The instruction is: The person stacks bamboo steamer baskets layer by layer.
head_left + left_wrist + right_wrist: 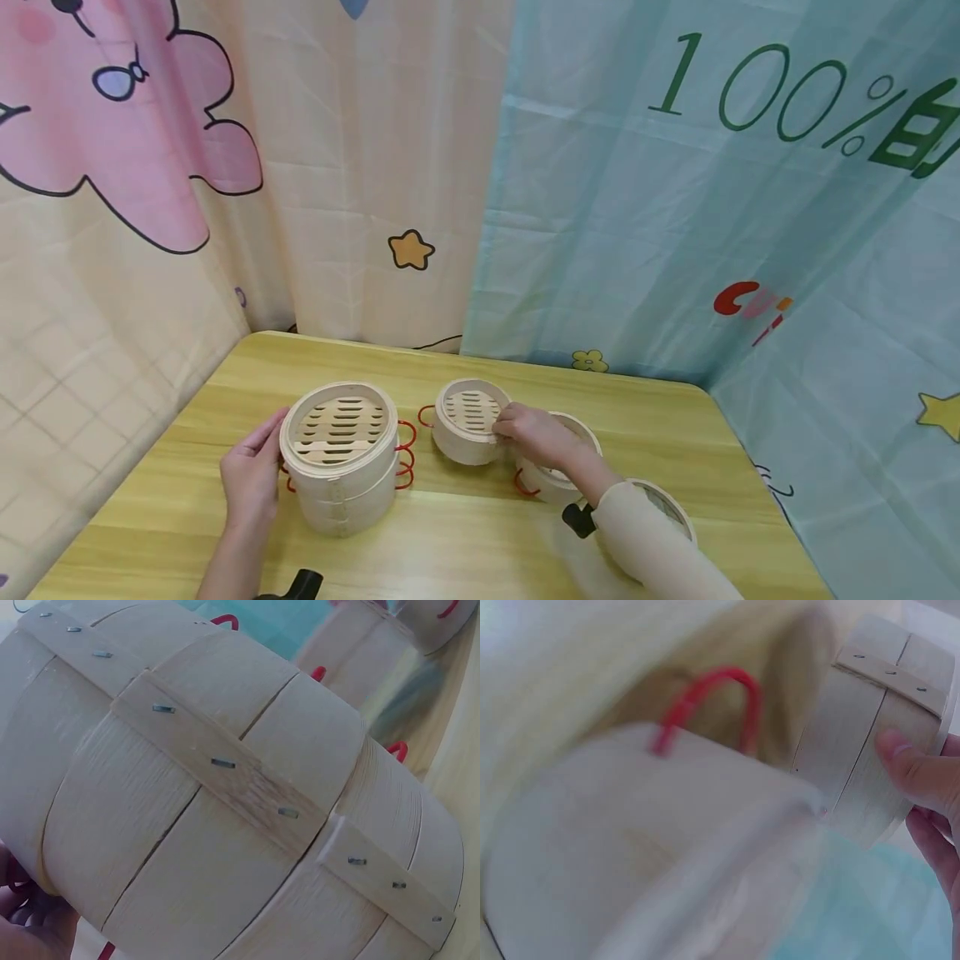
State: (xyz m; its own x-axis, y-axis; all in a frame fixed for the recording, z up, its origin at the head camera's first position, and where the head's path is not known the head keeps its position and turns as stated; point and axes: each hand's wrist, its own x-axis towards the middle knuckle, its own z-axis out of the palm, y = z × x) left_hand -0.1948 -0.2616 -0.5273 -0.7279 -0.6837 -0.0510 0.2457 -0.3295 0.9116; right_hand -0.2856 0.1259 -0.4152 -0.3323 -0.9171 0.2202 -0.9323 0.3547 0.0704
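Note:
A stack of round bamboo steamer baskets (341,510) with red handles stands at the left of the table, its top showing a slatted base. My left hand (251,475) grips the stack's left side by the upper rim; in the left wrist view its curled fingers (37,930) show at the lower left. Further right, a smaller steamer basket (467,447), slats facing up, is held at its right rim by my right hand (536,433). The right wrist view has the thumb (904,761) on that basket's outer wall and fingers at the rim.
Under my right forearm, another small basket (551,487) with a red handle sits on the wooden table (465,558). A further round basket (675,510) lies to its right, partly hidden by the sleeve. Printed curtains (375,183) hang behind the table.

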